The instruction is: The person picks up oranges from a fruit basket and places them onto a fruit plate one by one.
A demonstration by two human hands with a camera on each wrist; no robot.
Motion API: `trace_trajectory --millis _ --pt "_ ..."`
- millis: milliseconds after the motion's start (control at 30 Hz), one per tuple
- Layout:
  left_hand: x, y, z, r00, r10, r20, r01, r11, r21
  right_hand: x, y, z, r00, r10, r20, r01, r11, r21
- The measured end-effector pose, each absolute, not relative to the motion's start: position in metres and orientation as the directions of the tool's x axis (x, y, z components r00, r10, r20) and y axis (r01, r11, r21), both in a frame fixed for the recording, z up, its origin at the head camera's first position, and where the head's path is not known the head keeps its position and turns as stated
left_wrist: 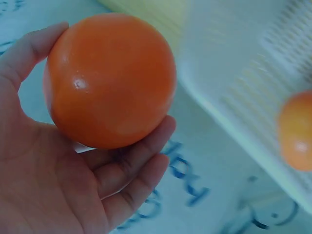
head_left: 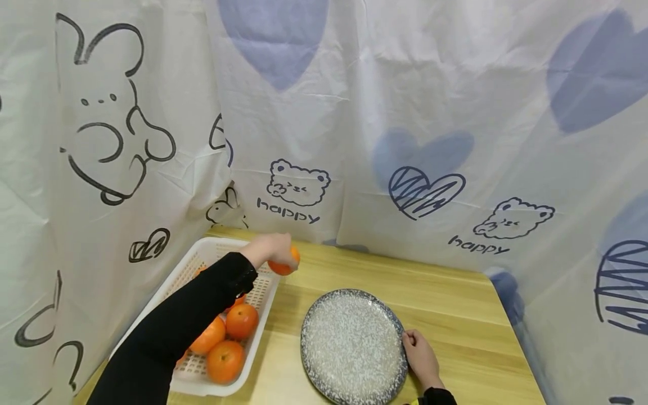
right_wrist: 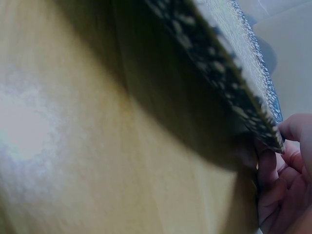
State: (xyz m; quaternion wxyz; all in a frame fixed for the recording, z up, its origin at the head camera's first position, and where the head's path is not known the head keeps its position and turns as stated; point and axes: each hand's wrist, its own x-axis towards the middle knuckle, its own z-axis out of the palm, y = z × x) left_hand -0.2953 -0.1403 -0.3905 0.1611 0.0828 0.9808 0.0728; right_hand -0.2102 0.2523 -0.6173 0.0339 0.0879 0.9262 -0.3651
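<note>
By white basket [head_left: 262, 329] | left hand [head_left: 272, 250] grips orange [left_wrist: 112, 80]; fingers clear only left-wrist | right hand [head_left: 422, 360] pinches plate [head_left: 354, 343]; right-wrist alone shows fingers, seemingly underneath

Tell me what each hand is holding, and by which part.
The left hand grips an orange around its rounded side; the right hand pinches the round speckled plate by its rim.

Wooden table [head_left: 466, 315], white sheet [head_left: 354, 129], blue hearts [head_left: 589, 73], cartoon bears [head_left: 298, 185], probably a half-hidden rabbit [head_left: 221, 212]
</note>
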Motion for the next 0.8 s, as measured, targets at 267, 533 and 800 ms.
trace_trajectory --millis 267,533,800 --pt "-0.287 -0.061 -0.401 -0.902 0.375 -0.213 0.318 0.912 0.259 -0.213 0.254 -0.623 -0.982 0.148 -0.113 0.186 0.716 -0.673" --pt "-0.285 -0.006 -0.459 -0.899 0.424 -0.110 0.352 0.849 0.395 -0.216 0.252 -0.618 -0.986 0.155 -0.067 0.159 0.710 -0.686" --pt "-0.290 0.027 -0.520 -0.934 0.357 -0.021 0.288 0.788 0.544 -0.211 0.252 -0.623 -0.983 0.159 -0.091 0.177 0.706 -0.686"
